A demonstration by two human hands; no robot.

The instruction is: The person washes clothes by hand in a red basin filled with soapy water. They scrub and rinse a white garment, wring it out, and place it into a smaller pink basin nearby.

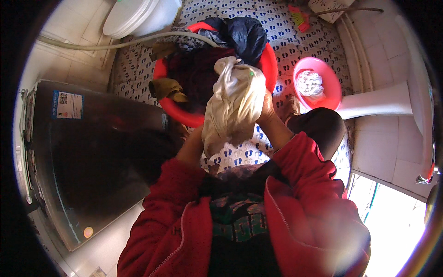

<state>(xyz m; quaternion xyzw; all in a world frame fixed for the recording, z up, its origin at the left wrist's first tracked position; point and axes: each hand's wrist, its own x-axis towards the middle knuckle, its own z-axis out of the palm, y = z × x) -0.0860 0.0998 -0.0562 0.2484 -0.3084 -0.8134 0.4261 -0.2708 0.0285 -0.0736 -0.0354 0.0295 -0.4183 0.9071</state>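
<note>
A wet-looking cream garment (235, 99) is bunched up in front of me, above the near right part of a red basin (271, 69). My right hand (266, 110) is closed on its right side, the fingertips hidden behind the fabric. From the left, my left hand (198, 135) reaches in under the garment; only its wrist area shows, and its fingers are covered by the cloth. Dark maroon clothes (191, 69) fill the basin beneath. An olive-brown cloth (170, 88) hangs over its left rim, and a black plastic bag (247, 39) lies at its far side.
A pink basin (328, 76) with white cloth stands at the right, beside a white pedestal (376, 101). A pale hose (124, 45) crosses at the far left, before a white toilet (138, 18). A dark appliance (101, 138) stands close on my left. My knee (325, 127) is near the pink basin.
</note>
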